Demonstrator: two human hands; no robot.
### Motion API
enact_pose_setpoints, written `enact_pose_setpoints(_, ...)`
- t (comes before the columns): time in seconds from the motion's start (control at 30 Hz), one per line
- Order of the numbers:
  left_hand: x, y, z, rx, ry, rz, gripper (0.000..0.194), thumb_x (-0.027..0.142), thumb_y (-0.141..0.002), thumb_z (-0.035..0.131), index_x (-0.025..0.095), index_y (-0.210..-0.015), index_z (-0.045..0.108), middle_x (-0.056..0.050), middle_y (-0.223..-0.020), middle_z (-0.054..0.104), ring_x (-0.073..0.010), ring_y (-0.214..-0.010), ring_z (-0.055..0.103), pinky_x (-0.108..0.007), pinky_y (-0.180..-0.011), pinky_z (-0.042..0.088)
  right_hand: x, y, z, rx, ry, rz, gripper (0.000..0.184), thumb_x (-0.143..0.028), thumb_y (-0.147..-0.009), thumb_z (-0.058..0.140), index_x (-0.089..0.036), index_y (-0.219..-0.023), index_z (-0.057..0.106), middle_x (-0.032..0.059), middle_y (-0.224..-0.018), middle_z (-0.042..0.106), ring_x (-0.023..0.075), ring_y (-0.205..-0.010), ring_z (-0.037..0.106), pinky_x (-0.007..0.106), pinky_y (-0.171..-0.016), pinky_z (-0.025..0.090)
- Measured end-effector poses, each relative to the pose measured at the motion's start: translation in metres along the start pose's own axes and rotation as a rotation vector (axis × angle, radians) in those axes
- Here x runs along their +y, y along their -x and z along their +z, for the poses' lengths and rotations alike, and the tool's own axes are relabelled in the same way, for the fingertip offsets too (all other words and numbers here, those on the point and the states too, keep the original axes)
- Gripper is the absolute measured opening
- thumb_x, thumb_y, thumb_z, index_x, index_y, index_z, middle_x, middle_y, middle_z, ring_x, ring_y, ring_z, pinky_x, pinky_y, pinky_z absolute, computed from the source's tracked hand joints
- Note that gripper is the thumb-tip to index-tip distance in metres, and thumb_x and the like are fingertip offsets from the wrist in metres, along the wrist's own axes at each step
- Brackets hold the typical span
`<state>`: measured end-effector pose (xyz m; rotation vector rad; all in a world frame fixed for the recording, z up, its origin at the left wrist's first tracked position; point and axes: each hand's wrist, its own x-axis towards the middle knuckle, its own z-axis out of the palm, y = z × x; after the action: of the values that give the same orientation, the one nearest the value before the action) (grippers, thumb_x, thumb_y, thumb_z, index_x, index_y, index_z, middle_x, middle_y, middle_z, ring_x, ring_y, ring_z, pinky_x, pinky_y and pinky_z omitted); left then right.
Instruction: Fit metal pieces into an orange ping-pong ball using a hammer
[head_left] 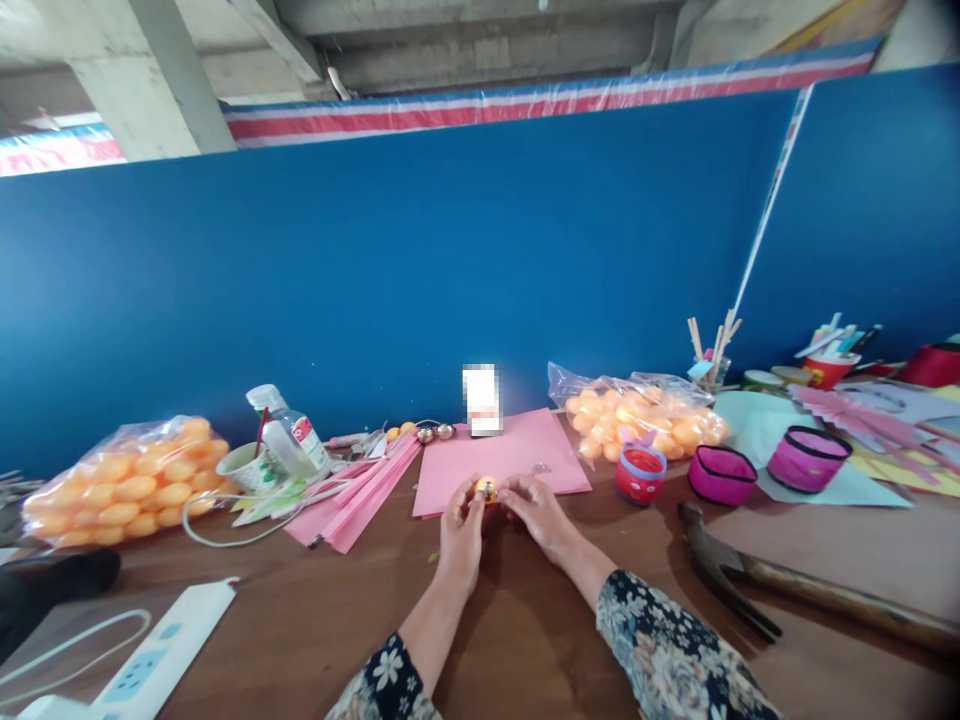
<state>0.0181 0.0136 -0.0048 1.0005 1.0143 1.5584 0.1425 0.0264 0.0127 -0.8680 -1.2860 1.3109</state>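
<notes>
A small yellow-orange ball (487, 489) with dark markings is held in front of me, just over the near edge of a sheet of pink paper (465, 460). My left hand (463, 530) pinches it between thumb and fingers from the left. From the right, my right hand (541, 512) has its thumb and fingertips closed at the ball's side. A small clear piece (540, 468) lies on the pink paper beyond the right fingers.
Bags of orange balls (127, 490) stand left and right (637, 415). A hammer (795, 580), pink fabric rings (721, 475) and a red cup (640, 474) lie right. A power strip (169, 640), bottle (300, 440) and folded pink paper (367, 490) lie left. A blue partition (450, 250) rises behind.
</notes>
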Motion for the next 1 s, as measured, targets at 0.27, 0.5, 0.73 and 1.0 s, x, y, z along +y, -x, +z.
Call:
enact_pose_setpoints(0.27, 0.003, 0.0018, 0.0014, 0.022, -0.04, 0.019, 0.041, 0.034, -0.07, 0.061, 0.018, -0.108, 0.056, -0.009, -0.11, 0.061, -0.0211, -0.102, 0.055, -0.034, -0.09, 0.041, 0.0024, -0.0013, -0.0012, 0.023, 0.044, 0.013, 0.027, -0.041, -0.069, 0.06, -0.016, -0.075, 0.058, -0.0019, -0.061, 0.055, 0.0093, -0.053, 0.049, 0.021, -0.051, 0.041)
enact_pose_setpoints(0.5, 0.0041, 0.0027, 0.0021, 0.029, -0.059, 0.029, 0.04, 0.034, -0.07, 0.061, 0.017, -0.107, 0.057, -0.009, -0.111, 0.06, -0.0213, -0.101, 0.055, -0.034, -0.09, 0.041, 0.0013, -0.0007, -0.0011, 0.019, 0.049, 0.028, 0.028, -0.042, -0.07, 0.059, -0.015, -0.075, 0.058, -0.0027, -0.06, 0.055, 0.0084, -0.051, 0.048, 0.02, -0.05, 0.04)
enact_pose_setpoints(0.73, 0.0047, 0.0021, 0.0005, 0.016, -0.1, 0.035, 0.039, 0.033, -0.072, 0.059, 0.018, -0.108, 0.056, -0.009, -0.113, 0.059, -0.0213, -0.103, 0.054, -0.034, -0.091, 0.04, -0.0031, -0.0006, -0.0005, 0.014, 0.053, 0.037, 0.027, -0.042, -0.069, 0.06, -0.015, -0.073, 0.059, -0.0026, -0.058, 0.054, 0.0089, -0.052, 0.049, 0.02, -0.051, 0.041)
enact_pose_setpoints(1.0, 0.0056, 0.0028, 0.0017, 0.03, -0.07, 0.024, 0.039, 0.032, -0.07, 0.061, 0.018, -0.106, 0.057, -0.009, -0.112, 0.059, -0.0209, -0.103, 0.054, -0.033, -0.091, 0.04, -0.0009, -0.0007, -0.0007, 0.014, 0.047, 0.056, 0.03, -0.044, -0.068, 0.06, -0.015, -0.073, 0.058, -0.0019, -0.06, 0.055, 0.0099, -0.053, 0.051, 0.021, -0.052, 0.043)
